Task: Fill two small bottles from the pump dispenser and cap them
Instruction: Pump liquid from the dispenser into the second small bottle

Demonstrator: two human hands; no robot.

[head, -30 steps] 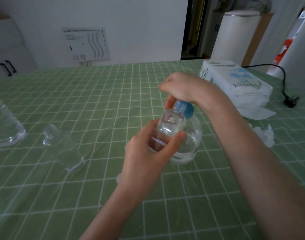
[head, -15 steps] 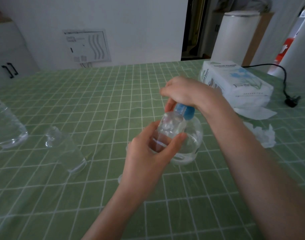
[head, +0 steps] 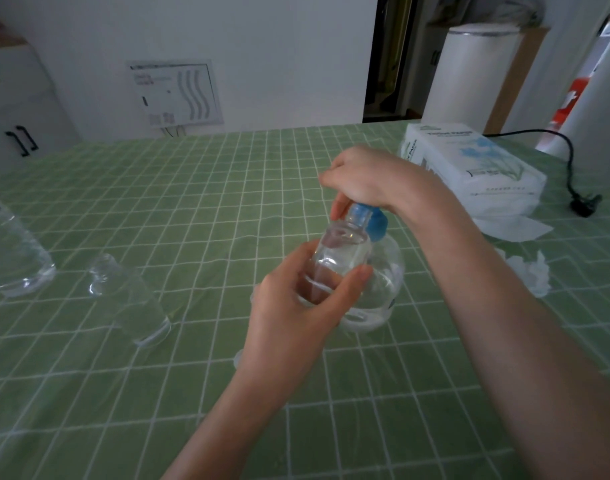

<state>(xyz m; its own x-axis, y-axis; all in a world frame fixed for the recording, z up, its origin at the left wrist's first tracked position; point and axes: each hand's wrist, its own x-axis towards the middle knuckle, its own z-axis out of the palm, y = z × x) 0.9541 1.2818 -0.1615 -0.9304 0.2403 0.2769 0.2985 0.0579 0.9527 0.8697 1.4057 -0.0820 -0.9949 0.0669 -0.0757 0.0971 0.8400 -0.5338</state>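
At table centre, left hand (head: pixel 293 317) grips small clear plastic bottle (head: pixel 338 258); right hand (head: pixel 362 178) closed over blue-topped clear pump dispenser (head: pixel 376 271).

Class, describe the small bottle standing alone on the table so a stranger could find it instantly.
Start at the green checked tablecloth. Left of the hands stands a small clear bottle, uncapped, untouched. The big bottle at the left edge is far wider.

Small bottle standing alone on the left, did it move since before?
No. The small bottle stands on the same squares of the green checked cloth, and it is just as far from the tissue pack as before.
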